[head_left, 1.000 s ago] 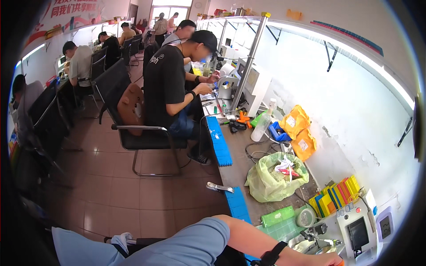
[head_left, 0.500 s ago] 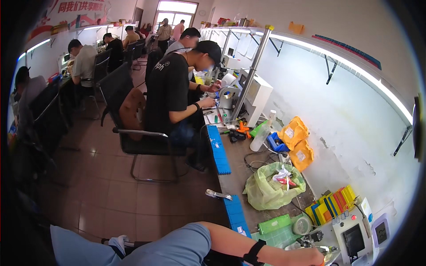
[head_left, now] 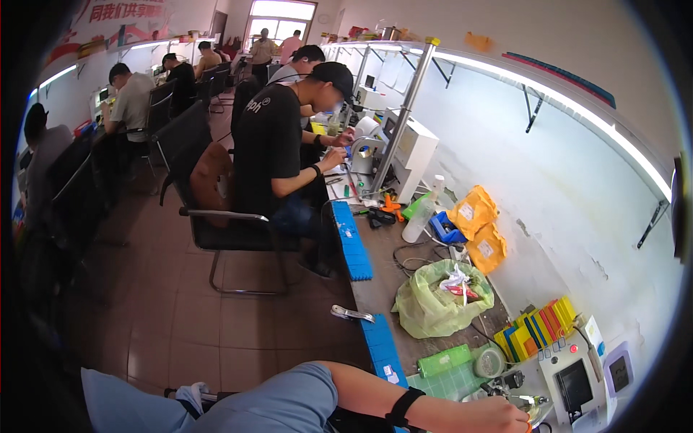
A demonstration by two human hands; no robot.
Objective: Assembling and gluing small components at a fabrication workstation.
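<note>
Orange item point(head_left: 529, 426), too small to identify, shows right by the fingers of the left hand point(head_left: 504, 416) at the near end of the tabletop point(head_left: 377, 294) — they're curled, but whether they grip it I cannot tell — with a metal-tipped fixture point(head_left: 533, 399) just beside and a white machine point(head_left: 573, 386) near

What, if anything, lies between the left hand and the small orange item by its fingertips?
Nothing visible: the orange item shows right at the fingertips of the left hand, near the picture's lower edge. The silver-tipped fixture appears above the hand, not between. Whether the item is gripped cannot be told.
</note>
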